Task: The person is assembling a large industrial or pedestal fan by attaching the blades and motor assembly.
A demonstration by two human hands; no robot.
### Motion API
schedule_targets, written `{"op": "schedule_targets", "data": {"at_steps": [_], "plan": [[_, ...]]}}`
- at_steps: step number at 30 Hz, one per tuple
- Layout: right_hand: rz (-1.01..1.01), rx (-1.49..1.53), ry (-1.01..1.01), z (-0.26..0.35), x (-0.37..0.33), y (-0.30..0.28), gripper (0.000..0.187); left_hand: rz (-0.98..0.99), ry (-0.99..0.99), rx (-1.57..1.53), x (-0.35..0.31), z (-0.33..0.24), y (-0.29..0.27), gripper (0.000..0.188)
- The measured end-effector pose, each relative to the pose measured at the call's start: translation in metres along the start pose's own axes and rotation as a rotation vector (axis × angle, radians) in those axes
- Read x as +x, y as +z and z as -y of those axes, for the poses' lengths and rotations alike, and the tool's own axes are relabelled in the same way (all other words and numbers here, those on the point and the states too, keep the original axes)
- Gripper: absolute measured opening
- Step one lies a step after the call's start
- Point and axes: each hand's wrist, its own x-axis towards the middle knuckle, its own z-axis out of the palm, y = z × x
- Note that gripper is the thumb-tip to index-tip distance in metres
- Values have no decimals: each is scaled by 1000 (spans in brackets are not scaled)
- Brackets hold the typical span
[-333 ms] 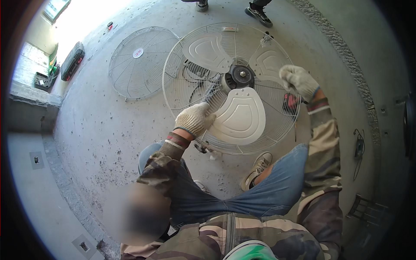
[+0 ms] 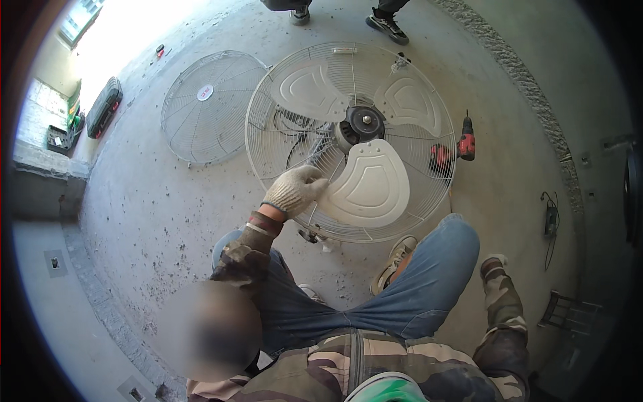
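Note:
A large white fan lies face up on the concrete floor, its wire guard (image 2: 429, 194) around three pale blades and a dark hub (image 2: 365, 124). My left hand (image 2: 295, 189), in a knit work glove, grips the left edge of the nearest blade (image 2: 368, 184). My right hand (image 2: 494, 260) is drawn back beside my right knee. Only a bit of its glove shows above the camouflage sleeve, so its fingers are hidden. I am crouching, with my jeans-clad knees and one shoe (image 2: 396, 258) just in front of the fan.
A detached round wire grille (image 2: 207, 107) lies left of the fan. A red cordless drill (image 2: 462, 144) rests by the fan's right rim. Another person's shoes (image 2: 385, 23) stand beyond it. A tool case (image 2: 104, 107) sits far left, a cable (image 2: 550, 218) at right.
My right hand has let go of the fan's right rim and dropped back beside my knee, which uncovers the red drill. My left hand stays on the near blade.

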Motion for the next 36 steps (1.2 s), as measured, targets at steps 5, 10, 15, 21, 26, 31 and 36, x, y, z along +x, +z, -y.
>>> {"op": "schedule_targets", "data": {"at_steps": [5,10,15,21,26,31,36], "plan": [[-566,265,-116,41,52,-83,24,300,77,38,6,0,8,52],[-804,420,-759,202,65,-238,36,280,-15,-68,9,-19,29,59],[-568,221,-420,337,64,-297,52,188,-214,-477,9,-33,38,70],[-524,173,-299,366,74,-288,52,-196,-314,-1295,18,-13,12,61],[-769,56,-474,358,91,-272,47,-238,-277,-1272,36,-3,1,58],[-865,-94,-708,343,94,-277,32,-252,-184,-1131,62,4,6,51],[-725,150,-738,330,81,-285,28,-281,-208,-1137,73,9,13,43]]}}
